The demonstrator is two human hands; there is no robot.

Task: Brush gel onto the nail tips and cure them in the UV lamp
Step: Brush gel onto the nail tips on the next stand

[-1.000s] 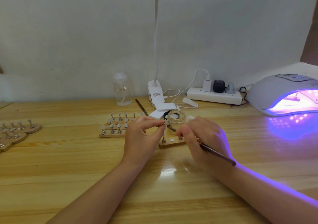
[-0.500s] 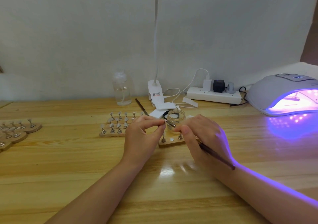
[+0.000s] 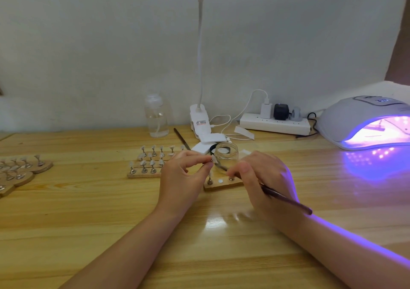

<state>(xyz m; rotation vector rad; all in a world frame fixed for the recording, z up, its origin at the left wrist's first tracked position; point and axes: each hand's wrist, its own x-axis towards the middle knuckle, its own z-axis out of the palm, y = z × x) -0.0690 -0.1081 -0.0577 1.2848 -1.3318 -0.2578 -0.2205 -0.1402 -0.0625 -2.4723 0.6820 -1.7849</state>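
The left hand [image 3: 184, 177] pinches a small nail tip [image 3: 213, 158] on its stand between thumb and fingertips, lifted just in front of the open glass jar [image 3: 226, 154], while the right hand [image 3: 264, 177] holds the brush [image 3: 286, 198] in a pencil-style grip, bristle end angled up toward that tip. Compared with a second ago, the brush head has crept up and left from near the jar's base until it sits right at the held tip; the hands themselves have barely shifted. To my eye that means the gel is going on now, stroke by stroke, not being loaded from the jar. Below the hands lies a small wooden holder [image 3: 223, 183] on the counter [image 3: 88, 211], with one stand upright at its left end and bare spots beside it, so I judge the held piece belongs there. Further rows of nail tips on stands [image 3: 153, 160] wait to the left. The UV lamp [image 3: 363, 122] glows purple at the far right, well apart from the hands; something lies inside it, too blurred to identify. Curing this tip is not yet begun.
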